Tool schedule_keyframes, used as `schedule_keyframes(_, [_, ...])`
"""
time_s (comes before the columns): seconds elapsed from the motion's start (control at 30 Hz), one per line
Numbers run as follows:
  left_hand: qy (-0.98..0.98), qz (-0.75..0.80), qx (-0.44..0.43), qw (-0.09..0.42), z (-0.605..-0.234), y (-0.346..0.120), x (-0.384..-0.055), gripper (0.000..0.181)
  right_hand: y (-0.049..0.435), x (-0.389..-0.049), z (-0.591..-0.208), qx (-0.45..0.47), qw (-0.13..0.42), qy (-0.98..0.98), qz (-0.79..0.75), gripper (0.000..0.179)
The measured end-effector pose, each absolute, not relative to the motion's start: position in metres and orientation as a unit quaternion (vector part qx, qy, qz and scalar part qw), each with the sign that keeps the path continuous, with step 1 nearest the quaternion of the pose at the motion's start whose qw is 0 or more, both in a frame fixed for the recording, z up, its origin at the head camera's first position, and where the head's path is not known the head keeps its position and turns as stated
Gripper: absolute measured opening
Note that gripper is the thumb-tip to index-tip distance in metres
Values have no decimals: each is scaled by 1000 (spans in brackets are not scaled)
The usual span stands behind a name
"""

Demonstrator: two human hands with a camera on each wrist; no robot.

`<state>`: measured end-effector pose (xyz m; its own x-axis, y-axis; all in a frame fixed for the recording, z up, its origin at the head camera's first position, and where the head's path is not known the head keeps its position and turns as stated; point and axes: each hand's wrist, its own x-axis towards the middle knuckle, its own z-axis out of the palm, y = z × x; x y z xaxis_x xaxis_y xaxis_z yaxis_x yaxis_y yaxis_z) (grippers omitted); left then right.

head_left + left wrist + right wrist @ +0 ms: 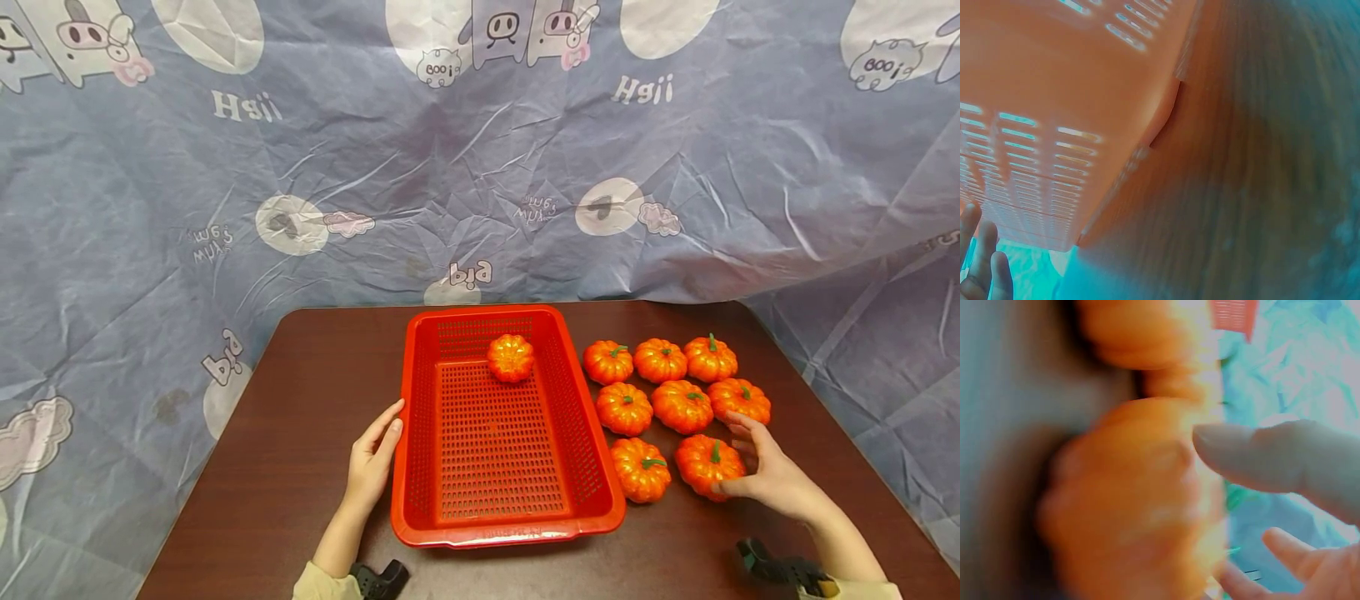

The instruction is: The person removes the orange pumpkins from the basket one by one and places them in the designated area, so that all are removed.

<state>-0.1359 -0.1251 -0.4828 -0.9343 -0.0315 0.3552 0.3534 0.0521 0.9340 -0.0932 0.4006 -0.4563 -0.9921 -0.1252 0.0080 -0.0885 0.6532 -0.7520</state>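
Observation:
A red plastic basket with slotted walls and floor sits mid-table, one orange pumpkin lying inside near its far end. At the basket's left side, my left hand has its fingertips right at the rim, fingers fairly straight. My right hand is spread about the front right pumpkin, thumb at its near side and fingers toward its far side. Up close in the right wrist view, the thumb overlaps the blurred pumpkin, with the other fingers spread apart beyond it.
Right of the basket, several more pumpkins stand in rough rows, such as the front left pumpkin beside the basket's wall and the back right pumpkin. The dark brown table ends at a grey-blue printed cloth behind.

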Motion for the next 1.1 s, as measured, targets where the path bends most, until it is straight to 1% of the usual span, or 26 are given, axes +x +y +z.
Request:
schedule_keyframes(0.13, [-713,-678,-108,138,-482,-126,-136,33,391,-103,-429,-65,16,918,-390,96])
schedule_keyframes(0.33, [-713,-680,-103,133,-482,-126,-135,33,362,-121,-389,-72,11,919,-388,87])
schedule_keyframes(0.5, [-712,-680,-106,138,-482,-126,-136,33,338,-137,-368,-84,26,905,-416,83])
schedule_keyframes(0.63, [-711,-680,-113,144,-483,-126,-137,33,319,-148,-358,-91,41,892,-441,81])
schedule_keyframes(0.87, [-708,-683,-114,142,-483,-125,-137,33,286,-170,-348,-111,36,893,-435,73])
schedule_keyframes(1.1, [-714,-677,-106,142,-483,-125,-137,33,254,-197,-348,-113,55,861,-493,66])
